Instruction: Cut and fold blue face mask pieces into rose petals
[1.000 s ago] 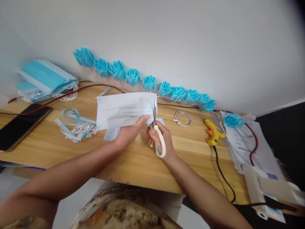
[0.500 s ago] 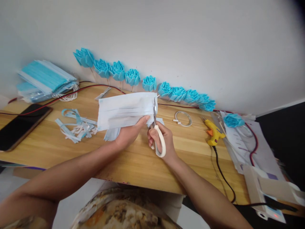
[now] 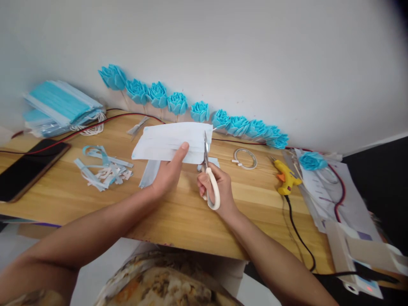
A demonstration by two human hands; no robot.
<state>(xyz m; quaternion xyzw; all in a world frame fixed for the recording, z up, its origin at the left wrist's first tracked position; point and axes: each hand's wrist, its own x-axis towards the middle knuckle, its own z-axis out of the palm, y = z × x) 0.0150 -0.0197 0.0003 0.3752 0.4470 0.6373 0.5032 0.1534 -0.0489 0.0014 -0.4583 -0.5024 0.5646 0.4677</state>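
A pleated face mask [image 3: 162, 142], pale side up, is held above the table by my left hand [image 3: 170, 174], thumb on top and fingers underneath. My right hand [image 3: 218, 185] grips white-handled scissors [image 3: 214, 191], whose blades lie along the mask's right edge. Part of the mask is hidden behind my thumb. Under my left hand a light blue piece of mask material [image 3: 149, 173] lies on the table, and another small pale blue piece [image 3: 214, 162] shows behind the scissors. Left of these sits a heap of cut blue and white strips [image 3: 106, 168].
Blue flowers [image 3: 199, 111] on sticks lean in a row against the wall. Stacked masks [image 3: 63, 104] and a phone [image 3: 32, 165] are at the left. To the right are a cable ring [image 3: 245, 158], a yellow glue gun [image 3: 287, 176] with its cord, and papers [image 3: 321, 191].
My left thumb has shifted left and up on the mask. The mask's near edge has risen, tilting it flatter. The scissors have barely moved.
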